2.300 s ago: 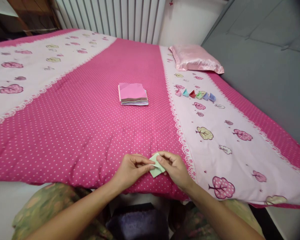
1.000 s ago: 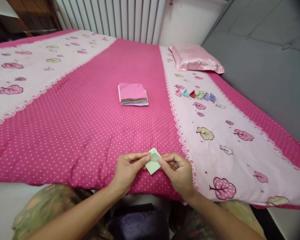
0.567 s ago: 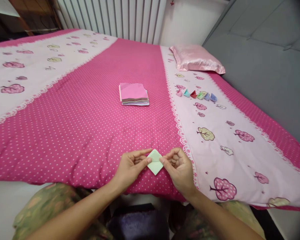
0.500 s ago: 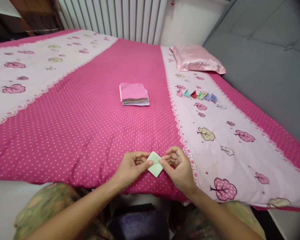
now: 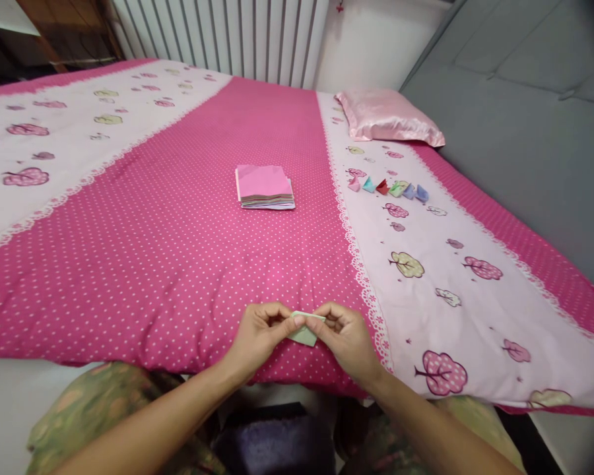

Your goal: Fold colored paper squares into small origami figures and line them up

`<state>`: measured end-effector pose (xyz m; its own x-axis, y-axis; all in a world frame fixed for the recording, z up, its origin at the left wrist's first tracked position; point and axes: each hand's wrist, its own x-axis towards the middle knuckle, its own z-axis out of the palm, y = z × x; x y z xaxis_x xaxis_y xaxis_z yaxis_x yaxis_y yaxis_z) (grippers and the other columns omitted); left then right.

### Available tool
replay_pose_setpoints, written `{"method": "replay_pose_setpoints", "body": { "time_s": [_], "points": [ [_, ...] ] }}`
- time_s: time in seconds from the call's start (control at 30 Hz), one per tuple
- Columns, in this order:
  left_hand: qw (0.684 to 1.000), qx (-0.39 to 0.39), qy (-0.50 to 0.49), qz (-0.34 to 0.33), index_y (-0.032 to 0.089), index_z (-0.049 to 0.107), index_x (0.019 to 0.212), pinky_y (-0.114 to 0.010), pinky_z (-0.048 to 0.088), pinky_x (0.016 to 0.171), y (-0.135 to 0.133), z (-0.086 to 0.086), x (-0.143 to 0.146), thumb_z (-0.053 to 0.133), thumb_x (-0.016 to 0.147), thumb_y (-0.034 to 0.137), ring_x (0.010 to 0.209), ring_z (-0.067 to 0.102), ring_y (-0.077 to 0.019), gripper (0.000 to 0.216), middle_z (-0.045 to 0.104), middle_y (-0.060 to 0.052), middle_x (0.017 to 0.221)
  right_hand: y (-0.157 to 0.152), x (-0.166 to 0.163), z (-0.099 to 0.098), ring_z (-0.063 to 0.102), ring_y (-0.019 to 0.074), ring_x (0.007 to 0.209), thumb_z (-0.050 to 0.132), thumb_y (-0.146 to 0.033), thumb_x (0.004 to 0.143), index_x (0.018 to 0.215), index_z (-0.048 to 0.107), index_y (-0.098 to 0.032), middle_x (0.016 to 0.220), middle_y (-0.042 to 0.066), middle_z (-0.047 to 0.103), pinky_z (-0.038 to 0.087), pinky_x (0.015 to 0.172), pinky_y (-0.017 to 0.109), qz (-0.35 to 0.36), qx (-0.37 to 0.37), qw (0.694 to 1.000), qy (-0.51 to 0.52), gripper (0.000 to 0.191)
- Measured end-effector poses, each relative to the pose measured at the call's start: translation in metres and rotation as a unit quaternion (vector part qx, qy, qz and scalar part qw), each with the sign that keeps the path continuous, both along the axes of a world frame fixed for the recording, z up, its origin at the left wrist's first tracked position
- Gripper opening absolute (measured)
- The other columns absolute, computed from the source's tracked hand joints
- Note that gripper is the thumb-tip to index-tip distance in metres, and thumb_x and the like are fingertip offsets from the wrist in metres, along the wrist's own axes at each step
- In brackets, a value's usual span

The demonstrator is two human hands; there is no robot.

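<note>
A small piece of light green folded paper (image 5: 304, 336) is held between both hands just above the front edge of the bed. My left hand (image 5: 263, 333) pinches its left side, thumb on top and fingers behind. Gripping the right side is my right hand (image 5: 345, 336), its thumb close to the left thumb. The paper's upper edge is bent over into a straight, flat crease. Both sets of fingertips behind the paper are partly hidden.
A stack of coloured square paper (image 5: 264, 185), pink on top, lies mid-bed. Right of it sits a row of several small folded paper shapes (image 5: 396, 189). A pink pillow (image 5: 389, 117) rests farther back by the grey headboard (image 5: 519, 132). The bedspread (image 5: 178, 231) is pink and white.
The green paper was a flat diamond; now its upper part is folded over along a level crease. My hands have moved closer together, thumbs nearly meeting.
</note>
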<state>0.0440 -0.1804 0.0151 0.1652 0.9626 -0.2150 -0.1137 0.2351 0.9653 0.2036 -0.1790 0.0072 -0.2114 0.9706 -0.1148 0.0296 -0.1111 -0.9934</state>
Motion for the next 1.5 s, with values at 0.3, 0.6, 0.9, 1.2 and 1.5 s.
{"method": "replay_pose_setpoints", "body": {
  "time_s": [0.3, 0.6, 0.9, 1.2, 1.5],
  "points": [
    [0.999, 0.009, 0.004, -0.052, 0.013, 0.062, 0.06, -0.019, 0.034, 0.051, 0.004, 0.001, -0.006, 0.064, 0.074, 0.033, 0.051, 0.045, -0.0077, 0.024, 0.054, 0.002, 0.053, 0.003, 0.008, 0.007, 0.054, 0.0103, 0.052, 0.062, -0.034, 0.077, 0.067, 0.063, -0.017, 0.057, -0.002, 0.06, 0.044, 0.05, 0.021, 0.04, 0.01, 0.999, -0.017, 0.019],
    [0.986, -0.015, 0.053, -0.157, 0.012, 0.058, 0.063, -0.017, 0.022, 0.042, 0.008, 0.006, -0.01, 0.07, 0.065, 0.033, 0.042, 0.032, -0.0035, 0.024, 0.044, 0.006, 0.047, 0.007, 0.01, 0.008, 0.053, 0.0082, 0.052, 0.069, -0.033, 0.072, 0.07, 0.06, -0.016, 0.059, -0.003, 0.059, 0.041, 0.05, 0.019, 0.067, -0.046, 0.996, 0.029, 0.019],
    [0.996, -0.076, -0.028, -0.034, 0.014, 0.061, 0.072, -0.015, 0.028, 0.036, 0.004, -0.004, -0.005, 0.071, 0.067, 0.038, 0.034, 0.039, -0.0037, 0.027, 0.051, 0.006, 0.04, 0.003, 0.003, 0.002, 0.062, 0.0134, 0.062, 0.074, -0.031, 0.067, 0.085, 0.066, -0.016, 0.077, 0.003, 0.07, 0.049, 0.059, 0.025, -0.004, -0.049, 0.996, 0.08, 0.025],
    [0.993, 0.085, 0.05, 0.064, 0.015, 0.071, 0.081, -0.017, 0.035, 0.046, 0.004, 0.002, -0.004, 0.077, 0.058, 0.023, 0.049, 0.045, -0.0056, 0.025, 0.053, 0.004, 0.056, 0.006, 0.01, 0.005, 0.061, 0.015, 0.062, 0.068, -0.023, 0.073, 0.073, 0.069, -0.018, 0.069, 0.003, 0.067, 0.049, 0.057, 0.026, -0.042, 0.178, 0.977, -0.113, 0.005],
    [0.993, 0.098, 0.033, 0.05, 0.021, 0.075, 0.077, -0.019, 0.052, 0.059, -0.002, 0.007, -0.004, 0.069, 0.067, 0.014, 0.061, 0.067, -0.0126, 0.014, 0.074, -0.002, 0.072, 0.002, 0.011, 0.009, 0.063, 0.0139, 0.068, 0.061, -0.003, 0.073, 0.08, 0.07, -0.021, 0.074, 0.002, 0.066, 0.051, 0.062, 0.025, -0.082, 0.379, 0.909, -0.15, 0.021]
  ]
}}
